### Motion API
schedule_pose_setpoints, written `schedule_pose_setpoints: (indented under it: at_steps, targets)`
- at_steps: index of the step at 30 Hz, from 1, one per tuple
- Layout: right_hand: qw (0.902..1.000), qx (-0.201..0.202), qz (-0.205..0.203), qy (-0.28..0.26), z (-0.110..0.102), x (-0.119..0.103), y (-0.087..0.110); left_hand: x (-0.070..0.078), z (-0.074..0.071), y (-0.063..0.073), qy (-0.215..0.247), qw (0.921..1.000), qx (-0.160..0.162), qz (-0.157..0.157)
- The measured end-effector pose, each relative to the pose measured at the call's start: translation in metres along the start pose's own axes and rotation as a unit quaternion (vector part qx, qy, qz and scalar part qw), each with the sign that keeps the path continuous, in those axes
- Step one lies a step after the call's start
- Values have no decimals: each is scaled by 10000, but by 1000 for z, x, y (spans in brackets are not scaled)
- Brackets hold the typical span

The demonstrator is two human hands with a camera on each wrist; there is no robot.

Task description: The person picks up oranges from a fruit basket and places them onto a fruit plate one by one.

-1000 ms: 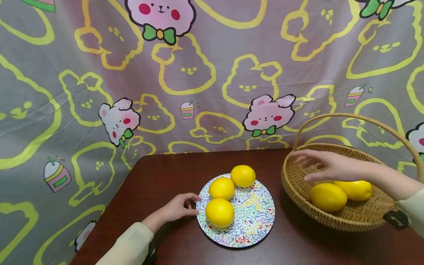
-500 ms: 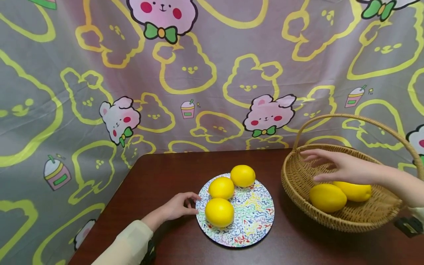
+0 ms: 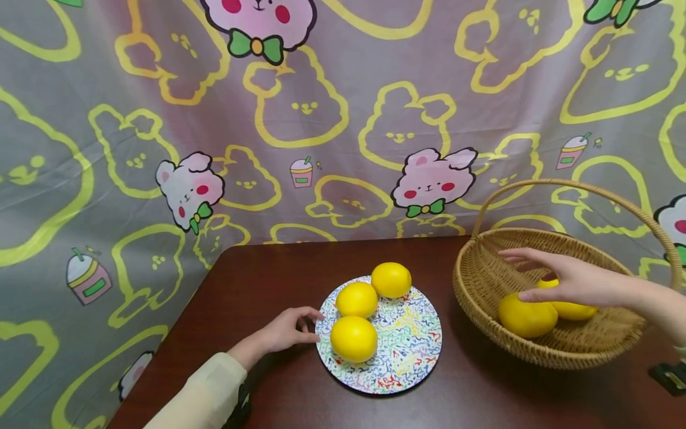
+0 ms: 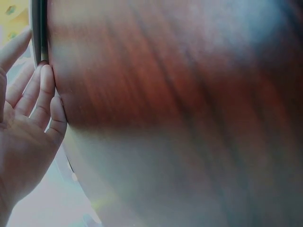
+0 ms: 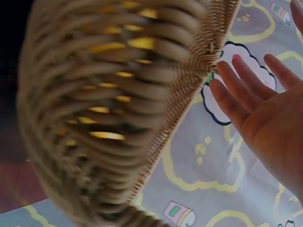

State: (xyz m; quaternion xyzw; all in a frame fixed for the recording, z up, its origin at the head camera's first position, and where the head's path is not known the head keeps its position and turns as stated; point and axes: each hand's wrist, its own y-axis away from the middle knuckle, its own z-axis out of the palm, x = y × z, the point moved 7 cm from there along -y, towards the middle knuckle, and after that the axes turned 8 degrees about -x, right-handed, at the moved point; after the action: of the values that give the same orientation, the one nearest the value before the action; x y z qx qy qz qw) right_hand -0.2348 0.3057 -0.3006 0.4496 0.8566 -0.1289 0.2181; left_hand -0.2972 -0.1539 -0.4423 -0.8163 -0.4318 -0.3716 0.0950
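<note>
In the head view, three yellow lemons sit on the left and back part of a round plate with a multicoloured squiggle pattern. My left hand rests at the plate's left rim, fingers loosely bent and fingertips right at the edge. Over a wicker basket at the right, my right hand hovers with fingers spread, thumb tip overlapping the nearer lemon. A second lemon lies behind it, partly hidden by the hand. The right wrist view shows the right hand holding nothing.
The basket's tall arched handle rises over its opening. Both stand on a dark reddish-brown table. A grey cloth with cartoon bears and rabbits hangs behind the table's back edge.
My right hand has shifted right and then lowered toward the lemons in the basket. The left hand stays at the plate's rim, and the lemons have not moved.
</note>
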Motion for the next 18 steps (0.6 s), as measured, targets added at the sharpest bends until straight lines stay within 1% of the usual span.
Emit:
schedule_pose_setpoints:
  at_steps: [3,7,10,12,18]
  targets:
    - [9998,-79,184,17,5,8,5,0,0,0,1,9999,22,99]
    - [9999,-90,134,-38,11,16,8,0,0,0,-17,9998,58,199]
    - [9999,-74,64,-113,15,21,10,0,0,1,-10,9999,53,142]
    - [9998,-89,90,-169,18,25,11,-1,0,1,-15,9999,48,99]
    - [9995,-119,121,-279,26,39,14,2,0,2,-17,9999,72,105]
